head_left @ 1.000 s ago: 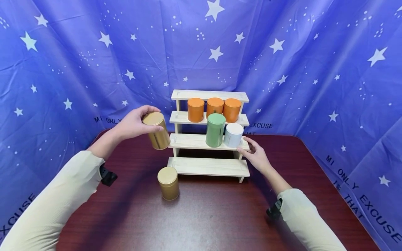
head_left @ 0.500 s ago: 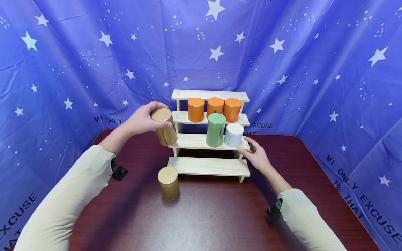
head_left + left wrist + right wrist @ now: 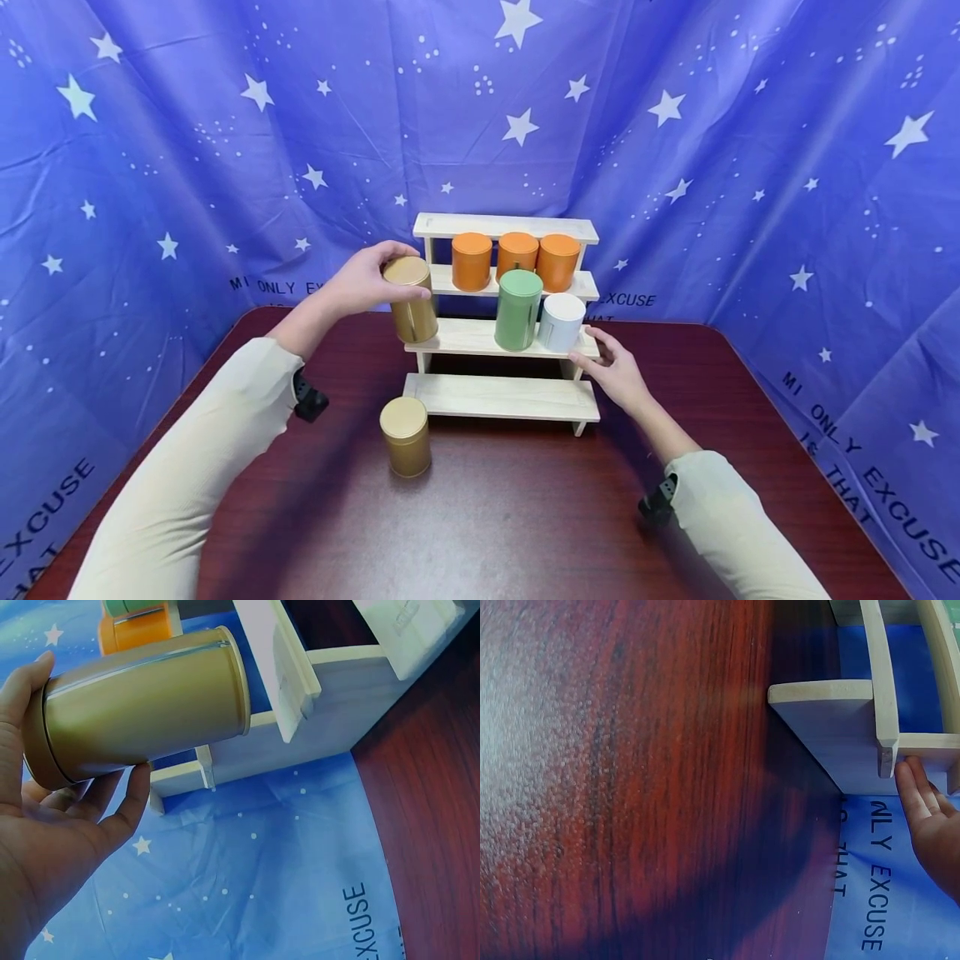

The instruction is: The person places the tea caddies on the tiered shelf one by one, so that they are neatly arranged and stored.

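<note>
My left hand (image 3: 367,279) grips a tall gold tin (image 3: 414,317) near its lid, thumb in front and fingers behind. The tin is nearly upright at the left end of the second step from the bottom of a pale wooden tiered stand (image 3: 502,396); in the left wrist view a small gap shows between its base and the board. My right hand (image 3: 617,379) holds the right end of that same step, with its fingers (image 3: 911,787) against the wood. On this step stand a green tin (image 3: 517,312) and a short white tin (image 3: 562,323).
Several things stand nearby: three orange tins (image 3: 472,262) on the step above, and a shorter gold tin (image 3: 406,437) on the dark red table (image 3: 480,517), by the stand's front left corner. A blue star-printed cloth (image 3: 450,108) hangs behind and at both sides.
My left hand has carried the tall gold tin rightward, from beside the stand to the left end of the step, and the tin has become more upright. The right hand stays in place.
</note>
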`<state>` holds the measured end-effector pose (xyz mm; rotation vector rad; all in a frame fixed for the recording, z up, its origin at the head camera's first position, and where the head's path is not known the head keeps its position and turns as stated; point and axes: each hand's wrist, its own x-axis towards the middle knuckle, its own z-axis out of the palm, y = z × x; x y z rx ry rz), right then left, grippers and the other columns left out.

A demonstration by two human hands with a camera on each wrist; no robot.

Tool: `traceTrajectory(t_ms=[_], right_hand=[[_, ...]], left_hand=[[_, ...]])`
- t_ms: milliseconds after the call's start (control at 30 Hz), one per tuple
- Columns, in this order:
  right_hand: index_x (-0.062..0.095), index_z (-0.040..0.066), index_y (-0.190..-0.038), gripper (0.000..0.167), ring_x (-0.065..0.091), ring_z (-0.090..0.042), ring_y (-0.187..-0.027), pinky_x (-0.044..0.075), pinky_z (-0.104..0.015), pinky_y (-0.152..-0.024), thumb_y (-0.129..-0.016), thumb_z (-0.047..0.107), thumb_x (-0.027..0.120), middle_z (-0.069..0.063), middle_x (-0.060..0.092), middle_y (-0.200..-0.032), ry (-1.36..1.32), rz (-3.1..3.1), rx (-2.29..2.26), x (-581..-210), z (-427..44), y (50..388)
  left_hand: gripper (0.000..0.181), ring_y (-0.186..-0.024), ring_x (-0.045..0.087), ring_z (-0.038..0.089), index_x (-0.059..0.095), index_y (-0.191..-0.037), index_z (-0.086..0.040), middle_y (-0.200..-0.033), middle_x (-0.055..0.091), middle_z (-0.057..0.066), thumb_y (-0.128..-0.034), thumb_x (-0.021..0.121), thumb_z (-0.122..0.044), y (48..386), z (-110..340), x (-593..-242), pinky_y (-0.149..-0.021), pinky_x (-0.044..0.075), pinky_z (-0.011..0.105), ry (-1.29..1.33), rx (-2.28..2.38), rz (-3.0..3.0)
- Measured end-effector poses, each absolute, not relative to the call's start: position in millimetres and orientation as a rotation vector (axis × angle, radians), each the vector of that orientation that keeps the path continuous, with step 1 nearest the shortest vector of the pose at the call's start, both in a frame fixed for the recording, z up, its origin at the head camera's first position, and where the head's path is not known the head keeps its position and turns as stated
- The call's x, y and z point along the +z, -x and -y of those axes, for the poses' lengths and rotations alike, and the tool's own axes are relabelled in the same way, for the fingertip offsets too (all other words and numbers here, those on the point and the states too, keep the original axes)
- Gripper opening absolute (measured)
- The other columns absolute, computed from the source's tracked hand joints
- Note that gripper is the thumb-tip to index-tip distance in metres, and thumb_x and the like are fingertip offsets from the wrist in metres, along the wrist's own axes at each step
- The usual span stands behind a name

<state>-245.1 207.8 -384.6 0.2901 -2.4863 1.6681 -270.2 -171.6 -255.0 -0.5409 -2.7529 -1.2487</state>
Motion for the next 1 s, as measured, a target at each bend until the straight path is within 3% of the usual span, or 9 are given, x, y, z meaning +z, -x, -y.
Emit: traceTrajectory(t_ms=[567, 1000], right_hand=[[0.041, 0.001, -0.139, 0.062, 0.059, 0.009, -0.073, 0.049, -0.011, -0.067, -0.085, 0.016, 0.069, -0.031, 0.058, -0.118, -0.29, 2.491, 1.641, -408.4, -218.8, 264.3], [0.039, 0.0, -0.139, 0.062, 0.058, 0.01, -0.074, 0.049, -0.011, -0.068, -0.086, 0.015, 0.068, -0.032, 0.057, -0.119, -0.3, 2.493, 1.637, -410.2, -219.5, 265.6]], left_hand=[[0.065, -0.092, 0.054, 0.02, 0.052, -0.125, -0.011, -0.107, 0.058, 0.006, -0.071, 0.081, -0.033, 282.3, 146.4, -254.6, -0.078, 0.047, 0.031, 0.569, -1.292, 2.75], [0.066, -0.095, 0.054, 0.019, 0.053, -0.124, -0.012, -0.109, 0.059, 0.006, -0.0692, 0.081, -0.034, 288.4, 132.6, -259.1, -0.083, 0.048, 0.032, 0.558, -1.325, 2.765]])
